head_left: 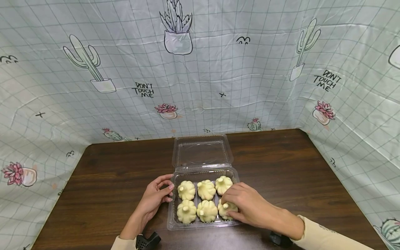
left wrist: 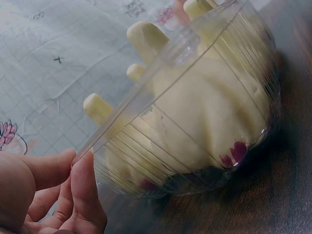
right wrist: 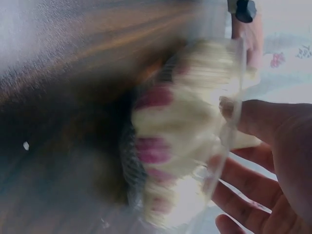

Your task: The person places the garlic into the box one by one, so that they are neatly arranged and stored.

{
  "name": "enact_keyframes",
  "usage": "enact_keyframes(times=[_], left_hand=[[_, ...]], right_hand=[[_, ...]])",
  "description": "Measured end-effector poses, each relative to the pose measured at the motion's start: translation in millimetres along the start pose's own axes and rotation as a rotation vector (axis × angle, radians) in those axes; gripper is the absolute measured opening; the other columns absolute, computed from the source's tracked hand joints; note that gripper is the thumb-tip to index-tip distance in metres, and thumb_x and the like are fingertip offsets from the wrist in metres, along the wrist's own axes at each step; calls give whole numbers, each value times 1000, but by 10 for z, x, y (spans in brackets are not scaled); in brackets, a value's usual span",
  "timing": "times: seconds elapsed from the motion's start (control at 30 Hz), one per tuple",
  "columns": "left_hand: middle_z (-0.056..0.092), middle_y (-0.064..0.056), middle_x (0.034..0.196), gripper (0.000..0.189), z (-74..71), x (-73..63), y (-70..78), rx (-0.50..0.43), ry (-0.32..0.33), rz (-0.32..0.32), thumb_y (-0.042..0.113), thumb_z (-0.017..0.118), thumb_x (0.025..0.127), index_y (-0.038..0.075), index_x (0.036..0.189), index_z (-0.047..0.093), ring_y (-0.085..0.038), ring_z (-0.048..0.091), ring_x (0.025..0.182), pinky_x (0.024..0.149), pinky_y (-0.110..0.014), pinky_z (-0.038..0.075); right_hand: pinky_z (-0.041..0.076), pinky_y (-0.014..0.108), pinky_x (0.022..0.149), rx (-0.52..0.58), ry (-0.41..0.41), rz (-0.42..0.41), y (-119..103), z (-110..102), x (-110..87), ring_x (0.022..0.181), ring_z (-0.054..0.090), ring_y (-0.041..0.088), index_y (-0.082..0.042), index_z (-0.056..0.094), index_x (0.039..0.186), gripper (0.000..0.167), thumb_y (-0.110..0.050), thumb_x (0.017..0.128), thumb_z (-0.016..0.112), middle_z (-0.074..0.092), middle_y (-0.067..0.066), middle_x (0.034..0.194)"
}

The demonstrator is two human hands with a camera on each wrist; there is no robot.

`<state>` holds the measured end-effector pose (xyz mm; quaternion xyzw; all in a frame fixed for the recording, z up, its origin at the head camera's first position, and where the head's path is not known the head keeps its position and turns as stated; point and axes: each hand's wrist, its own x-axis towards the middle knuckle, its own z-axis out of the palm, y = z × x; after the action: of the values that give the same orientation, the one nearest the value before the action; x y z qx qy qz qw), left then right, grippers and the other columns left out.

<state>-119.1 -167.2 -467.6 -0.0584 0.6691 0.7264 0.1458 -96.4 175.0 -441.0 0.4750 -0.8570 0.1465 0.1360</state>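
A clear plastic clamshell box (head_left: 207, 226) lies open, holding several pale yellow garlic bulbs in two rows, their stems mostly upward. With thumb and forefinger my left hand (head_left: 155, 195) pinches the box's left rim, seen closely in the left wrist view with a bulb (left wrist: 200, 117) behind the ribbed wall. My right hand (head_left: 248, 205) reaches into the front right corner and grips the garlic bulb (head_left: 223, 209) there, thumb on the near side and fingers on the far side. In the blurred right wrist view, purple patches mark the bulbs' undersides (right wrist: 153, 150) through the wall.
The hinged lid (head_left: 200, 151) is folded back toward the far table edge. Dark wood table (head_left: 118, 173) extends to both sides of the box. A light grid-patterned curtain (head_left: 200, 69) with cactus drawings encloses the table at the back and sides.
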Motion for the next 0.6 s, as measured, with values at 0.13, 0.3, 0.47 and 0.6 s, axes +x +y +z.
enact_keyframes(times=[0.13, 0.3, 0.47, 0.6], left_hand=[[57, -5, 107, 48, 1, -2, -2, -2, -1, -1, -6, 60, 104, -7, 149, 47, -10, 61, 77, 60, -18, 57], [57, -5, 107, 48, -3, -2, -2, -3, -5, 2, -6, 60, 104, -8, 149, 47, -9, 61, 77, 60, -18, 57], [57, -5, 108, 48, -6, 1, 6, -4, -6, 1, -5, 61, 104, -7, 150, 47, -9, 61, 77, 60, -18, 57], [57, -5, 108, 48, -8, 0, 8, -5, -7, 2, -6, 61, 103, -7, 150, 47, -9, 61, 76, 60, -18, 57]], right_hand=[[54, 37, 97, -22, -12, -2, 27, -54, 5, 102, 66, 9, -19, 74, 103, 30, -31, 81, 90, 72, -11, 103], [55, 38, 93, -27, 42, 14, 102, -133, 37, 101, 67, 12, -17, 74, 104, 26, -32, 87, 88, 71, -9, 105], [56, 43, 93, -42, 111, 96, 231, -207, 72, 102, 69, 18, -14, 75, 106, 28, -28, 86, 88, 73, -4, 107], [55, 48, 96, -51, 114, 210, 349, -233, 91, 107, 69, 23, -10, 76, 114, 32, -26, 88, 87, 73, 1, 114]])
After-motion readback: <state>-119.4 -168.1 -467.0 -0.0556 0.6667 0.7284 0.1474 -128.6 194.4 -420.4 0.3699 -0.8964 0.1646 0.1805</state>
